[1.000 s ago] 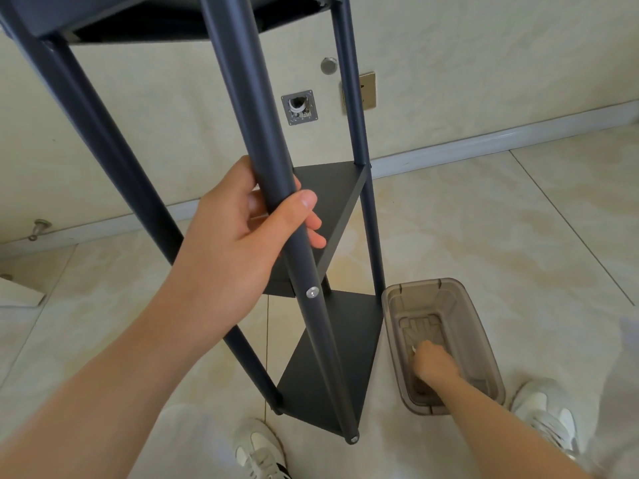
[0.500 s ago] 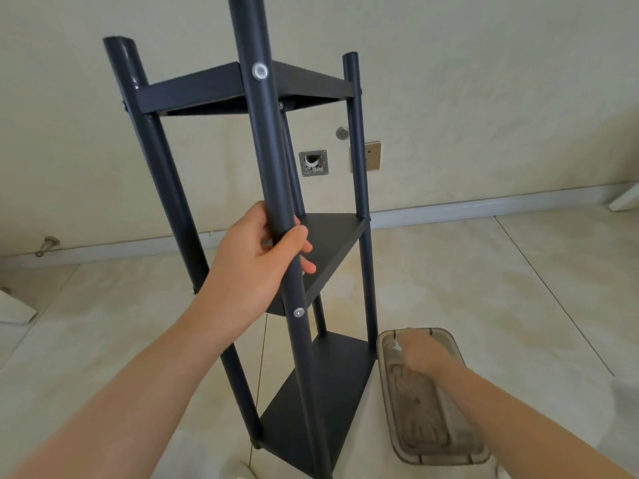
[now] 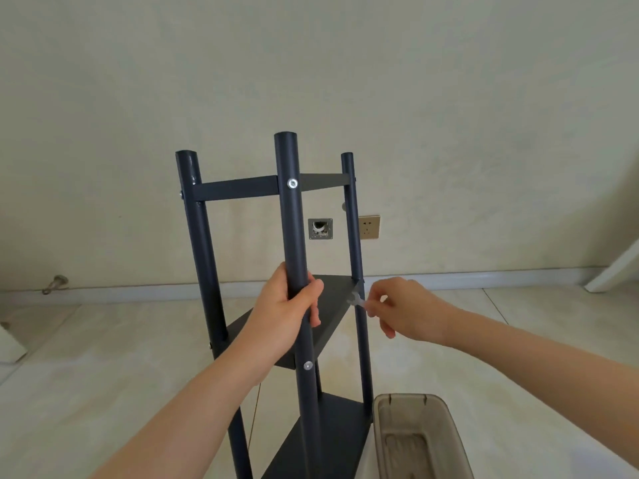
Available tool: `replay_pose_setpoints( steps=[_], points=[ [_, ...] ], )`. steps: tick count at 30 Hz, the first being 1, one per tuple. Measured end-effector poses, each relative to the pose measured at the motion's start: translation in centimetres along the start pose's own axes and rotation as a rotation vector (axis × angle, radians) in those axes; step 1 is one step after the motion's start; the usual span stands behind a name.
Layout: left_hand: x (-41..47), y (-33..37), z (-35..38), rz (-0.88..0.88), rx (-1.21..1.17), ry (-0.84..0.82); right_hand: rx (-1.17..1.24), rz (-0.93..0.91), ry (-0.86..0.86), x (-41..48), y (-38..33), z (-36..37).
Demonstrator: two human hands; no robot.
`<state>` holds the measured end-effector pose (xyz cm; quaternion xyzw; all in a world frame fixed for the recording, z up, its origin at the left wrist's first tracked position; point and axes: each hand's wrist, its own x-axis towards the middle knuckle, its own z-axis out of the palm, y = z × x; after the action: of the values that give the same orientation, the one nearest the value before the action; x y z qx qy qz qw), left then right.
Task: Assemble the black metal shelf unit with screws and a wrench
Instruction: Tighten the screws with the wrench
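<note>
Right hand (image 3: 408, 307) raised, pinching wrench (image 3: 356, 301) (from bin (image 3: 408, 397))

My one head camera looks forward, slightly down, close on the shelf (image 3: 292, 219), wall (image 3: 449, 98) far behind.

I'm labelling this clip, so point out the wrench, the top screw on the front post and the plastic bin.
wrench (image 3: 354, 299), head view, its silver head end.
top screw (image 3: 292, 183), head view, centre of its head.
plastic bin (image 3: 411, 414), head view, far inner wall.
</note>
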<state>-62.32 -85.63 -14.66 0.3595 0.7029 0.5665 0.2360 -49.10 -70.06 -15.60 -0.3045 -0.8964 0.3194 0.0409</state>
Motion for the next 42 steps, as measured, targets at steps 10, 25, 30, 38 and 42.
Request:
replay_pose_setpoints(
  steps=[10,25,30,38,42],
  points=[
    [-0.8,-0.1,0.7,-0.016,0.032,0.128,0.471,-0.053,0.200,-2.7,-3.0,-1.6],
    [-1.5,-0.5,1.8,0.006,0.007,0.069,0.346,-0.100,0.197,-3.8,-1.4,-2.4],
    [-2.0,0.1,2.2,0.021,-0.039,-0.027,0.331,-0.120,0.226,-3.0,-1.5,-2.1],
    [-1.9,0.4,2.6,0.022,-0.084,-0.145,0.456,-0.218,0.338,-2.6,-3.3,-2.7],
    [-1.7,0.7,2.9,0.037,-0.091,-0.145,0.472,-0.206,0.322,-2.5,-4.0,-2.7]
  ],
)
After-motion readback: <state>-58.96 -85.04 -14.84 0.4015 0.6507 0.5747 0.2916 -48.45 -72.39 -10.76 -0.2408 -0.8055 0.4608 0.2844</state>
